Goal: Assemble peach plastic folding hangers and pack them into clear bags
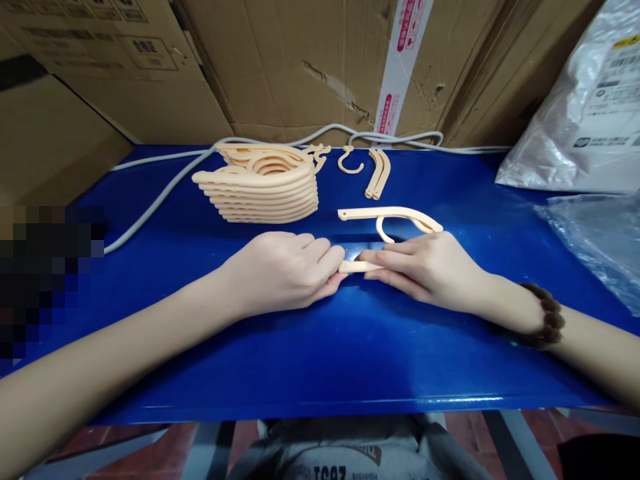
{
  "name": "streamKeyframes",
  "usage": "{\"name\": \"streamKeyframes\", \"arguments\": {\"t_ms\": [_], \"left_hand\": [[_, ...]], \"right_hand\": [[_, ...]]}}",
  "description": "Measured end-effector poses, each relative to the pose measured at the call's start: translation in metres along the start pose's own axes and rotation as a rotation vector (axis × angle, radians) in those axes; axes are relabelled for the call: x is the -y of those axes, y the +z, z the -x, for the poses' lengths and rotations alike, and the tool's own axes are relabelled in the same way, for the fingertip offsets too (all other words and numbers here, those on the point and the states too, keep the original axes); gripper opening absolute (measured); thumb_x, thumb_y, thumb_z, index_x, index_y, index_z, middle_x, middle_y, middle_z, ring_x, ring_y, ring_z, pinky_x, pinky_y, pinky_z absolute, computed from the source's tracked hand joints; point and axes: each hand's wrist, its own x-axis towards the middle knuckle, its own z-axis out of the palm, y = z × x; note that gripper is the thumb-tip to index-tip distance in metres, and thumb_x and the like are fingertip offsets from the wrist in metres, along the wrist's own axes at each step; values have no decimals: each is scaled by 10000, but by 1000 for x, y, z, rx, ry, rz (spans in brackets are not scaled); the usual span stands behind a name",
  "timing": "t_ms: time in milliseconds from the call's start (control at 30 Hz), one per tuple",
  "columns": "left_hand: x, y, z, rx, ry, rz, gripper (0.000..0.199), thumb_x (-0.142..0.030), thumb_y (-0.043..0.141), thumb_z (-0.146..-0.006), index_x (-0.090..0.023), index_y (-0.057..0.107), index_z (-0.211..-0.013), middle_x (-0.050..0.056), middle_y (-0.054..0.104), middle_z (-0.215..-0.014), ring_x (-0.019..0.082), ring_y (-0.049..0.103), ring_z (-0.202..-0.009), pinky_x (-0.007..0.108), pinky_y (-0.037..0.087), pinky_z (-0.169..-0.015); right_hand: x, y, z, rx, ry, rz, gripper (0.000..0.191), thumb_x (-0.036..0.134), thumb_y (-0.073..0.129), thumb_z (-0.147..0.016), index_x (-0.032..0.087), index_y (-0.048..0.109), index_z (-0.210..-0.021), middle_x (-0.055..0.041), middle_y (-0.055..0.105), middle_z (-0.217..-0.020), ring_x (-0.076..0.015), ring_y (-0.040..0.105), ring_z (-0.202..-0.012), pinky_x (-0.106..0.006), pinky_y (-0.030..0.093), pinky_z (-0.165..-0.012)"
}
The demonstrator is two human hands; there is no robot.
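Note:
My left hand (287,270) has its fingers closed on the left end of a cream plastic piece (356,267). My right hand (425,270), with a dark fuzzy band at the wrist, pinches the same piece from the right, covering much of it. Just beyond the right hand lie a long cream arm (373,213) and a curved hook part, partly hidden by the fingers. Farther back on the blue table (320,360) are a loose hook (351,168) and two short curved arms (379,175) side by side. A stack of cream hangers (263,190) sits behind my left hand.
A pale cable (165,193) runs along the table's back and left side. Cardboard boxes (300,73) stand behind. Plastic-wrapped packages (575,127) rest at the back right, with clear film (600,233) below them.

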Motion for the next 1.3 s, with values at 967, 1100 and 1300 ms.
{"name": "streamKeyframes", "arguments": {"t_ms": [967,1100,1300], "left_hand": [[-14,-5,-1,133,-100,157,230,-233,410,-1000,-195,502,-793,-3,562,-619,175,604,-522,311,314,-459],[-21,-8,-3,139,-97,125,217,-222,424,-985,-202,476,-775,-5,559,-611,167,592,-504,300,310,-450],[-22,-1,-1,123,-52,115,235,-221,397,-995,-207,463,-770,-11,551,-607,163,586,-492,292,306,-441]], "right_hand": [[9,2,-7,-15,113,-494,177,181,514,-1033,151,634,-1159,-89,696,-1103,-180,664,-998,-294,523,-853],[16,3,-10,-34,281,-686,84,232,663,-962,155,644,-990,-42,714,-941,-155,679,-821,-259,515,-727],[15,5,-11,70,460,-889,185,334,718,-923,161,652,-913,-18,701,-801,-147,648,-710,-247,484,-638]]}}
